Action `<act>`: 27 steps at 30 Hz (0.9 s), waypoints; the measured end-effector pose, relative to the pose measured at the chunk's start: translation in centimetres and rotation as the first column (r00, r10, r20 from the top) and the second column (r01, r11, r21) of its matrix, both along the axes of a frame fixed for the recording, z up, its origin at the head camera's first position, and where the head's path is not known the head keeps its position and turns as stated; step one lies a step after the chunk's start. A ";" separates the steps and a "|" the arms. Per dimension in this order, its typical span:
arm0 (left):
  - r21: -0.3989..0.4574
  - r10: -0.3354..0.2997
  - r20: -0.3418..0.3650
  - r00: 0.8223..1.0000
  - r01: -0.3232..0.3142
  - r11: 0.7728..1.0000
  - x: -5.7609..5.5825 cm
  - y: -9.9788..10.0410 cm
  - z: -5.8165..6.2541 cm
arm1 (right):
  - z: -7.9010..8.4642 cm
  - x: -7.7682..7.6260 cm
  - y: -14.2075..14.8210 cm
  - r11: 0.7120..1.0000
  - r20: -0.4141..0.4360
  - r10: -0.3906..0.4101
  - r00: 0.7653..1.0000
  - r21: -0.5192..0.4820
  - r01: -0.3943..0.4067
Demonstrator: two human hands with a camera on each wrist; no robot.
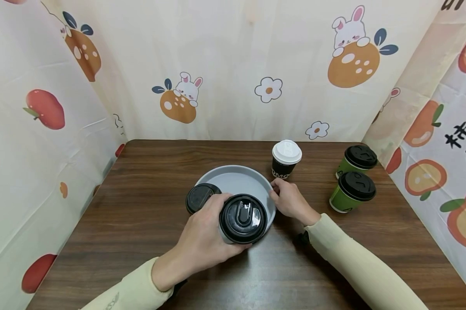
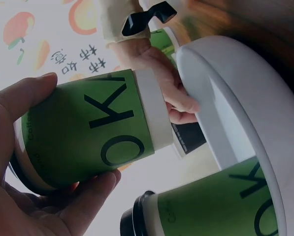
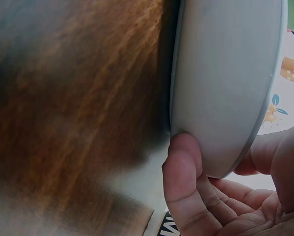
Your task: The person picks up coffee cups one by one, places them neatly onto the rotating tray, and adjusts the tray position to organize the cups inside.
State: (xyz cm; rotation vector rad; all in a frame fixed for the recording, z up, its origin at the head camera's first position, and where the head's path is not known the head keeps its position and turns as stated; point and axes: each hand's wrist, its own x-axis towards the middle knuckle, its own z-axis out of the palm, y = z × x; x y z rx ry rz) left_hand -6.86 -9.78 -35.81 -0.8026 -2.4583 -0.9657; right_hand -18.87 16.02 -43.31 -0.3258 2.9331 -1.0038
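Observation:
My left hand (image 1: 207, 234) grips a green paper coffee cup (image 2: 87, 132) round its side; its black lid (image 1: 243, 218) faces the head camera. This cup is held up over the near part of a round, pale grey tray (image 1: 237, 170) with a raised rim. Inside the tray's left side stands another green cup (image 2: 215, 201), its black lid (image 1: 203, 197) partly behind my left hand. My right hand (image 1: 293, 200) pinches the tray's right rim; in the right wrist view its fingers (image 3: 181, 172) lie against the outer wall.
Just beyond my right hand stands a black cup with a white lid (image 1: 286, 156). Two green cups with black lids, one nearer (image 1: 351, 193) and one farther (image 1: 355, 161), stand at the right of the brown wooden table (image 1: 140, 206). Printed curtains (image 1: 233, 56) surround the table's back and sides.

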 end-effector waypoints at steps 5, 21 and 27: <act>-0.002 0.018 -0.021 1.000 -0.018 1.000 -0.1 0.5 -0.5 | 0.0 0.0 0.0 1.000 -0.009 -0.001 1.000 -0.001 0.001; -0.019 0.074 -0.016 0.997 -0.074 0.997 -0.1 1.3 -1.4 | 0.0 0.0 0.0 1.000 -0.006 0.003 1.000 0.000 -0.003; -0.024 0.089 -0.022 0.996 -0.090 0.996 -0.2 1.4 -1.8 | 0.0 0.0 0.0 1.000 -0.008 0.009 1.000 -0.008 -0.009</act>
